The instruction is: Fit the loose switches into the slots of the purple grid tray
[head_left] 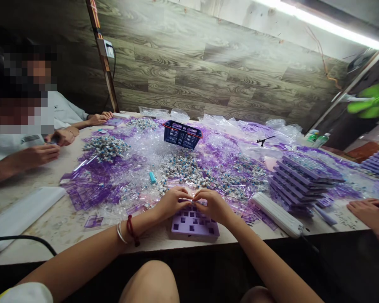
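My left hand (pixel 173 203) and my right hand (pixel 212 205) meet over the far edge of a purple block with square holes (pixel 194 230). The fingertips of both hands are pinched together around something small and pale, mostly hidden by the fingers. Flat on the table near its front edge, the block shows several dark square openings. Just beyond my hands lies a heap of small grey-white parts with blue bits (pixel 180 166). A small turquoise piece (pixel 152 177) rests left of that heap.
A dark blue basket (pixel 182 135) stands amid clear and purple plastic pieces (pixel 94 191). Stacked purple blocks (pixel 298 181) and a white power strip (pixel 276 214) are at right. A long white case (pixel 28 210) lies left. Co-workers' hands (pixel 46 153) work at left; another person's hand (pixel 371 210) rests at right.
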Demonstrator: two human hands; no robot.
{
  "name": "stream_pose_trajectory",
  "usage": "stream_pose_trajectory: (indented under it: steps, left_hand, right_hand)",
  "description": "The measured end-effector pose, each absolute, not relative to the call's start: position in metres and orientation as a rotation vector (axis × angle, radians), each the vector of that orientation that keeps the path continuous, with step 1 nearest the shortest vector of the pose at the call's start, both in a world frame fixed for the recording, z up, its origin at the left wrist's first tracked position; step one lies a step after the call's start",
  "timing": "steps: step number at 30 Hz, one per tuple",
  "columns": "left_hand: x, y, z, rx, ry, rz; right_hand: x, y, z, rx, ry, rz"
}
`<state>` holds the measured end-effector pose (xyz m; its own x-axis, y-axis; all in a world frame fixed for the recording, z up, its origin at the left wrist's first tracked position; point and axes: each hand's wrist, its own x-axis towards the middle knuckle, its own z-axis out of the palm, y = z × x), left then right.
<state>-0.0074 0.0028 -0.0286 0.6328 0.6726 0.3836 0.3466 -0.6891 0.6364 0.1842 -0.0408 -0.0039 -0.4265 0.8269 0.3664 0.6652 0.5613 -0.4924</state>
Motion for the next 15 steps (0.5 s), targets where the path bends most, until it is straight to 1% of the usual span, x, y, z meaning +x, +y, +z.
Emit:
stream_pose_trajectory:
  steps: [6, 15]
  left_hand:
    - [-0.006, 0.004, -0.026, 2.288, 0.752, 0.836]
    - [-0.004, 0.008, -0.026, 2.227, 0.633, 0.802]
  right_hand:
    - [0.182, -0.038, 0.002, -1.195, -2.235, 0.396]
    - [0.179, -0.032, 0.009, -1.317, -2.296, 0.443]
